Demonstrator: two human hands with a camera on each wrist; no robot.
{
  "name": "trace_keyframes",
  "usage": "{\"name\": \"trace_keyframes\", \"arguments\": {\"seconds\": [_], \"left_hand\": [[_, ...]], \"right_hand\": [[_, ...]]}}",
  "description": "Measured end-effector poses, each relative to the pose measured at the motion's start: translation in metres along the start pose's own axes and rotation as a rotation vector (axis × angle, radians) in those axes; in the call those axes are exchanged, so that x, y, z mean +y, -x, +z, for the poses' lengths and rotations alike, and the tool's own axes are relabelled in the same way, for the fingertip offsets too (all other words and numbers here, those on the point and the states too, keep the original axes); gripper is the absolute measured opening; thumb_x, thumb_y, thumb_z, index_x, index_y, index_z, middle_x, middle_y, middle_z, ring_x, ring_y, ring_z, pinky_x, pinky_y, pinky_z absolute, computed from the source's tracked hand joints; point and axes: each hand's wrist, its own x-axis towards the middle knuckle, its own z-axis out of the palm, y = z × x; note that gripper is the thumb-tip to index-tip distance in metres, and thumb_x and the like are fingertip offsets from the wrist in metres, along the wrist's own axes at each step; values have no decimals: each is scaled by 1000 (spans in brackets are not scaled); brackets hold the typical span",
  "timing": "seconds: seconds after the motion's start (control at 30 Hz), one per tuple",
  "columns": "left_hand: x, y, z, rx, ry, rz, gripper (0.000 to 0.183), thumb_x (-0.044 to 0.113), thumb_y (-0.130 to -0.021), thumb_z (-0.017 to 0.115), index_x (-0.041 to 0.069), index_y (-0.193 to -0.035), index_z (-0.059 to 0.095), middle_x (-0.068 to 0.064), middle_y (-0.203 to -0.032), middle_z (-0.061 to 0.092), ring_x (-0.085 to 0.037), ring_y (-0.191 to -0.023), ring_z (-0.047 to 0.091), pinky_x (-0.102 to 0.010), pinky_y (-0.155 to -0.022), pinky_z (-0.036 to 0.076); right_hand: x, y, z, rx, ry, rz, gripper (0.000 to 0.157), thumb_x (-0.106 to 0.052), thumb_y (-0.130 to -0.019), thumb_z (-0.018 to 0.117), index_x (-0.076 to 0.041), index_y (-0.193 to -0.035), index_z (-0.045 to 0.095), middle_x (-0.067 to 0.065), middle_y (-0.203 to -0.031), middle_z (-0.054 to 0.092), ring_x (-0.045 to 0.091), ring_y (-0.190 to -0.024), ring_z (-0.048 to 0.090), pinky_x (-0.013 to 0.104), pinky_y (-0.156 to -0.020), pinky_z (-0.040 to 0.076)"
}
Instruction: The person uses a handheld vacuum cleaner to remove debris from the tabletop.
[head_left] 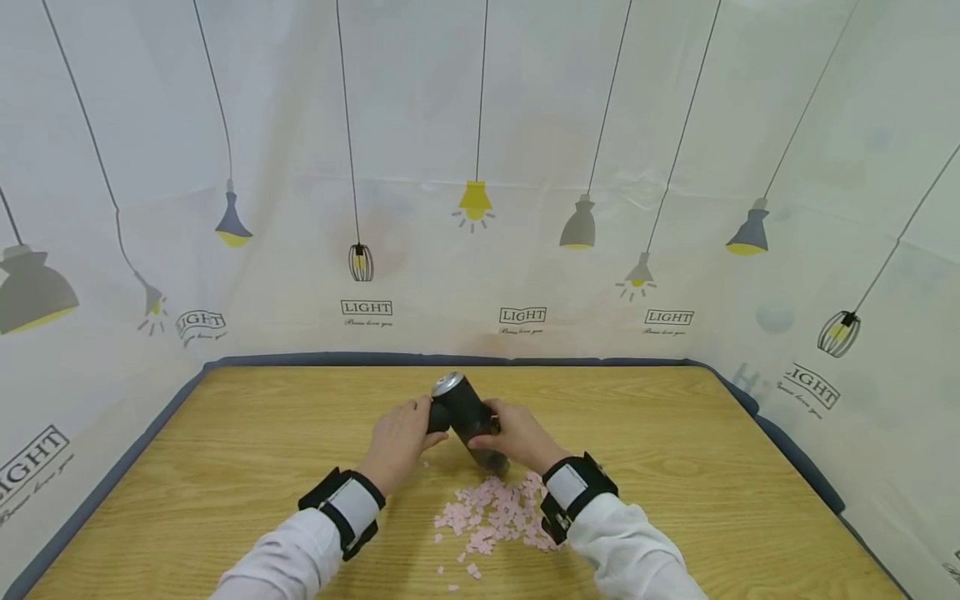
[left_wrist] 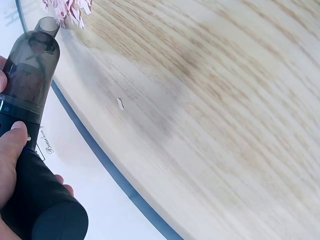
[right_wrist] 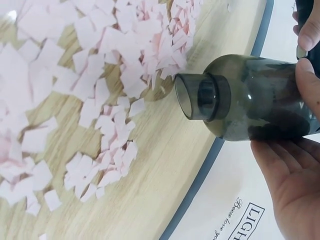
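Head view: your left hand (head_left: 399, 440) and your right hand (head_left: 517, 435) both grip the black cylindrical handheld vacuum with a smoky translucent nozzle end (head_left: 467, 414), left fingers curled round the dark body, right fingers wrapped round the lower part. The vacuum is tilted, silver end cap up and far, nozzle down and near, just above the middle of the light wooden worktop with a dark blue edge (head_left: 225, 442). A scatter of small pink paper scraps (head_left: 497, 517) lies on the worktop just near of the nozzle, between your two wrists.

Left wrist view: your left hand (left_wrist: 10, 150) curls its thumb and fingers round the vacuum (left_wrist: 30, 150). The nozzle tip points at the paper scraps (left_wrist: 67, 11). One stray white scrap (left_wrist: 120, 103) lies apart on the worktop (left_wrist: 225, 125).

Right wrist view: your right hand (right_wrist: 295, 165) cradles the translucent nozzle section of the vacuum (right_wrist: 240, 97), fingers curled over it. The nozzle mouth sits just beside the edge of the paper scraps (right_wrist: 100, 65) on the worktop (right_wrist: 165, 165).
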Motion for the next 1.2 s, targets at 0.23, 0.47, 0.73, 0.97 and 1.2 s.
{"name": "trace_keyframes", "arguments": {"seconds": [0.23,0.47,0.73,0.97,1.2], "left_hand": [[-2,1,-3,27,-40,19,45,37,-81,70,2,-102,52,-11,-80,60,-21,-65,55,-35,-54,47],[-4,1,-3,35,-47,19,46,35,-80,71,1,-103,52,-12,-79,59,-22,-65,56,-36,-54,48],[-6,1,-6,58,-61,34,45,35,-80,72,1,-102,51,-11,-77,58,-21,-63,55,-34,-52,47],[-10,2,-7,54,-81,32,47,38,-80,71,1,-102,52,-11,-76,58,-21,-64,56,-34,-52,47],[-14,3,-8,51,-79,24,47,38,-79,71,1,-103,53,-11,-77,59,-21,-63,56,-34,-53,47]], "right_hand": [[-1,0,1,-2,8,-18,59,-26,-82,72,-1,-129,47,18,-117,61,28,-102,61,42,-82,51],[-2,-1,2,5,12,-43,59,-27,-82,72,-1,-128,47,18,-115,62,27,-100,61,41,-80,51],[-5,-1,4,16,-6,-50,58,-27,-83,71,-1,-128,47,18,-115,62,27,-99,61,41,-81,51],[-7,-2,5,12,-20,-71,56,-25,-83,71,-1,-127,48,17,-115,62,26,-99,61,40,-80,52],[-9,-5,9,9,-14,-77,56,-25,-82,71,-1,-127,48,18,-114,62,27,-99,61,41,-80,51]]}}
